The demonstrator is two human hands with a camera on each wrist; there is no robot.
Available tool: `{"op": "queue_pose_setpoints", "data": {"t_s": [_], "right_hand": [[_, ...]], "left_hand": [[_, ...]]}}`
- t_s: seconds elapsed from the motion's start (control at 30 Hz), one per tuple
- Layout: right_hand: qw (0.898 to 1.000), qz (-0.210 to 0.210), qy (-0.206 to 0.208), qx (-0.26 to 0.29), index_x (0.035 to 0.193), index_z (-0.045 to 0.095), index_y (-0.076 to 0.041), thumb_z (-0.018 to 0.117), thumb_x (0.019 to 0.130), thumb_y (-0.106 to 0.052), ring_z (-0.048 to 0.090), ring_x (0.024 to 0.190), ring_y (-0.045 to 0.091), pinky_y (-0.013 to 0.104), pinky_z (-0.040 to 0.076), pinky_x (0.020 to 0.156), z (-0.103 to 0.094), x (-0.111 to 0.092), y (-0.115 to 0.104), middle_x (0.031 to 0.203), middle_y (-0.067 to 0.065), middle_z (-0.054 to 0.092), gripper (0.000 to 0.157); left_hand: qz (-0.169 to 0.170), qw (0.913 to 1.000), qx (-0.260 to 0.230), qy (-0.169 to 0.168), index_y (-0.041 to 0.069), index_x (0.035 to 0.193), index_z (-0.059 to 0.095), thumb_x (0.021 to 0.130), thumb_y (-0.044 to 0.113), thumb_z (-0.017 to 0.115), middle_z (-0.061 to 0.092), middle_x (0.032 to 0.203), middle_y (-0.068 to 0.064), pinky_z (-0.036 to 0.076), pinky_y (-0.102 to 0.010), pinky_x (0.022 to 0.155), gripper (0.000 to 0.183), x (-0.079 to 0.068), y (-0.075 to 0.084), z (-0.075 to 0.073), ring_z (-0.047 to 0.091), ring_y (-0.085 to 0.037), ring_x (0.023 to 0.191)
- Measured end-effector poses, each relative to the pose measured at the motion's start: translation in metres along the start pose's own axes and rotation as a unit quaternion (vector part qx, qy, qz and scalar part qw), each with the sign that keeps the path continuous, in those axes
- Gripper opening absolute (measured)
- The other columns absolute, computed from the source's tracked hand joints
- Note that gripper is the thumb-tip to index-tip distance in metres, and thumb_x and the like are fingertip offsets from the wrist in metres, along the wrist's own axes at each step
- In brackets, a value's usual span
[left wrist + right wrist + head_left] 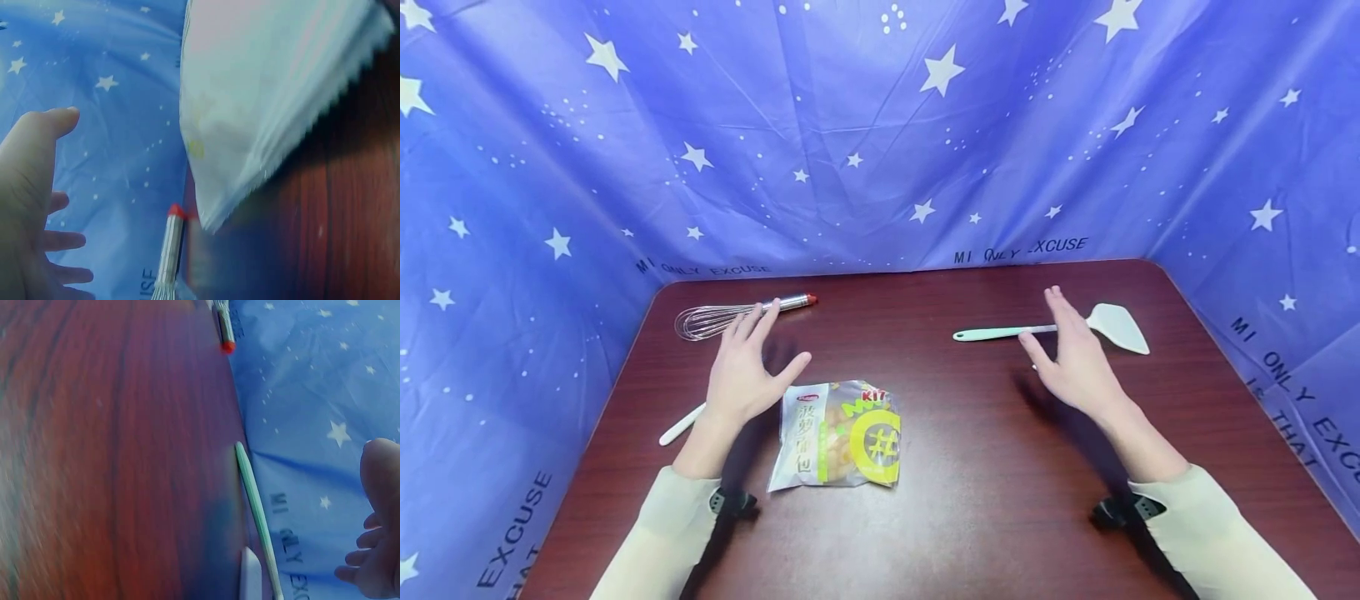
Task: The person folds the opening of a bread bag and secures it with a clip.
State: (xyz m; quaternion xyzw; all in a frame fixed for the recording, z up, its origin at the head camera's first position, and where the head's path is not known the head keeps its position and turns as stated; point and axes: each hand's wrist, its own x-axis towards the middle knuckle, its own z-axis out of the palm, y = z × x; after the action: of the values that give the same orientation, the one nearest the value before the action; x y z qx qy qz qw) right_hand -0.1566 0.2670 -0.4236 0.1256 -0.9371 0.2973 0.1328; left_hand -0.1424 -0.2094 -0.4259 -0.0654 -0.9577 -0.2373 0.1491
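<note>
In the head view my left hand [741,375] hovers with spread fingers between a wire whisk [711,322] with a red-tipped metal handle and a shiny snack packet [842,437]. The packet is silver, green and yellow, with pale food visible inside. A white handle [681,424] sticks out from behind the left hand; its other end is hidden. My right hand [1078,367], fingers straight, is over a pale green turner [1118,327] and covers part of its shaft. Beside the turner handle in the right wrist view lies a white object [251,575], mostly cut off. Neither hand holds anything.
Everything lies on a dark red-brown wooden table [970,517] with rounded far corners. A blue curtain [880,125] with white stars and lettering hangs behind it and along both sides. Dark cameras are strapped at both wrists.
</note>
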Motion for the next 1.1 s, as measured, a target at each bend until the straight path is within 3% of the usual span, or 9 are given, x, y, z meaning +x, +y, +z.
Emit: {"op": "queue_pose_setpoints", "data": {"t_s": [0.23, 0.5, 0.77, 1.1], "right_hand": [[0.999, -0.038, 0.022, 0.01, 0.155, 0.047, 0.004, 0.069, 0.102, -0.022, 0.05, 0.146, 0.046, 0.063, 0.039, 0.118, 0.024, 0.001, -0.018, 0.156, 0.029, 0.052, 0.063], [0.997, -0.067, 0.014, 0.03, 0.148, 0.058, -0.001, 0.071, 0.1, -0.023, 0.065, 0.128, 0.039, 0.058, 0.049, 0.108, 0.046, 0.001, -0.041, 0.142, 0.021, 0.065, 0.054], [0.994, -0.086, -0.036, 0.055, 0.146, 0.061, -0.003, 0.072, 0.101, -0.027, 0.071, 0.122, 0.035, 0.054, 0.055, 0.103, 0.065, -0.001, -0.066, 0.138, 0.017, 0.069, 0.052], [0.987, -0.106, -0.089, 0.087, 0.135, 0.067, -0.001, 0.072, 0.101, -0.025, 0.075, 0.102, 0.026, 0.046, 0.061, 0.091, 0.09, -0.003, -0.088, 0.117, 0.013, 0.075, 0.042]], "left_hand": [[0.006, 0.9977, -0.064, -0.023, 0.016, 0.163, 0.044, 0.092, 0.05, 0.077, 0.056, 0.157, -0.02, 0.043, -0.063, 0.116, 0.086, 0.001, 0.014, 0.013, 0.052, -0.043, 0.145], [0.06, 0.9893, -0.124, -0.049, 0.01, 0.151, 0.06, 0.094, 0.036, 0.079, 0.069, 0.143, -0.016, 0.049, -0.056, 0.114, 0.065, 0.0, 0.026, 0.032, 0.063, -0.036, 0.136], [0.104, 0.9807, -0.133, -0.099, 0.006, 0.143, 0.067, 0.095, 0.032, 0.079, 0.074, 0.136, -0.012, 0.053, -0.054, 0.108, 0.056, -0.001, 0.035, 0.046, 0.068, -0.034, 0.128], [0.132, 0.9733, -0.113, -0.151, 0.006, 0.134, 0.073, 0.096, 0.031, 0.076, 0.078, 0.129, -0.008, 0.055, -0.049, 0.102, 0.046, -0.001, 0.038, 0.057, 0.068, -0.03, 0.118]]}}
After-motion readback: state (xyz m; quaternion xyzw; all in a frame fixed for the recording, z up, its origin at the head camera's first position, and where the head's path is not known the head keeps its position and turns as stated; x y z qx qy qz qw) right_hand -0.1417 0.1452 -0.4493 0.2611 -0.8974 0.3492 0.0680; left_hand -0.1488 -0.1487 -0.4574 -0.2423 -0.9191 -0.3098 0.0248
